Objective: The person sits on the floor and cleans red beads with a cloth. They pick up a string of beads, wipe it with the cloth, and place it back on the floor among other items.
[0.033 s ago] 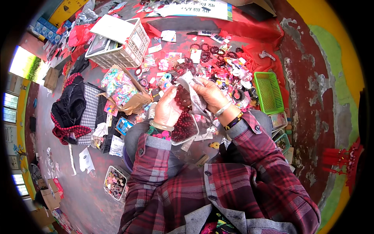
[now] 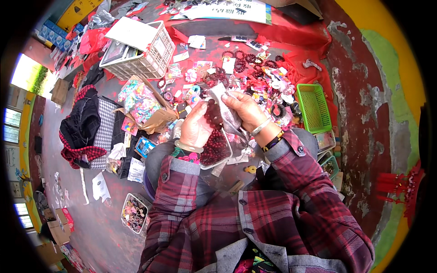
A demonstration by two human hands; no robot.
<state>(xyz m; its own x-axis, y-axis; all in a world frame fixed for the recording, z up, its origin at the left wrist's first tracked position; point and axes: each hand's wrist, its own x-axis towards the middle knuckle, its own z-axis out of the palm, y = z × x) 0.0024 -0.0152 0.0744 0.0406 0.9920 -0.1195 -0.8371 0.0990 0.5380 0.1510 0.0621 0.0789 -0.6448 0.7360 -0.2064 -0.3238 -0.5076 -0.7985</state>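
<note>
Dark red bead bracelets (image 2: 212, 114) hang from my left hand (image 2: 195, 126), whose fingers are closed on them. A grey cloth (image 2: 227, 114) is pinched in my right hand (image 2: 247, 112), and it lies against the right side of the beads. Below both hands stands a clear plastic container (image 2: 224, 160) holding many more dark red beads (image 2: 213, 150). Beyond them, a heap of similar bead bracelets (image 2: 241, 61) spreads over the red cloth. My fingertips partly hide the held beads.
A green basket (image 2: 314, 109) stands to the right. To the left are an open cardboard box (image 2: 157, 114) of colourful packets, a white crate (image 2: 154, 59) and a dark jacket (image 2: 81, 120). A small basket of trinkets (image 2: 142, 205) sits on the floor near my left sleeve.
The grey cloth has shifted slightly against the beads. My hands keep nearly the same place and hold.
</note>
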